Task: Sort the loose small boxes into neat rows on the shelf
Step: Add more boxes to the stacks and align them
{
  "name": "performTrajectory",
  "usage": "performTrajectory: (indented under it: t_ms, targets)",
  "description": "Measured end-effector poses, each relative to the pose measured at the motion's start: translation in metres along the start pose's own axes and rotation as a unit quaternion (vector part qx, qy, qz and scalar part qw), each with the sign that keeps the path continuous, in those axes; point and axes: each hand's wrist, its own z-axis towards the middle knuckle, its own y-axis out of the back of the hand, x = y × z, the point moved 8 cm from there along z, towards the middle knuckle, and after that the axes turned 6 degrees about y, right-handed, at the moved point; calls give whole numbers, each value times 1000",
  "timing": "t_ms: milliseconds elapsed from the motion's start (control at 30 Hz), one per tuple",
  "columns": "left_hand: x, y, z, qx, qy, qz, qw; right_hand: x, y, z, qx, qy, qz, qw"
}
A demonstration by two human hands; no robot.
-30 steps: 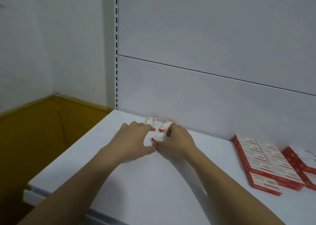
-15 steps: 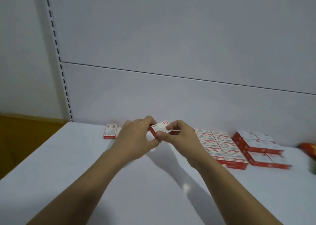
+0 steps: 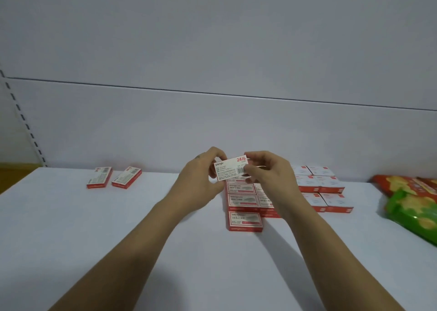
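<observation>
While left hand (image 3: 198,183) grips, flat rectangular box (image 3: 229,170)

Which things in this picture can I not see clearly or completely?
Head view: small print on the held box is too small to read.
Head view: the right hand and forearm cover part of the sorted rows.
Head view: the right edge cuts off the green packet.

Single head view, close, facing forward-down over shelf (image 3: 71,228).
</observation>
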Motion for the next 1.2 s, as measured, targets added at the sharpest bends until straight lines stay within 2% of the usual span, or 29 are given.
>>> performTrajectory:
  t_ms: [200, 367, 900, 1200]
  targets:
    - [-9, -24, 9, -15, 33, -69, 997, -5, 28, 16, -30, 32, -34, 998]
    - [-6, -41, -1, -34, 23, -59, 997, -20, 33, 1, -43, 78, -86, 992]
    - [2, -40, -11, -76, -14, -37, 996, -19, 19, -16, -17, 124, -151, 980]
    - [4, -45, -11, -73, -6, -48, 996, -13, 5, -27, 32, 105, -187, 976]
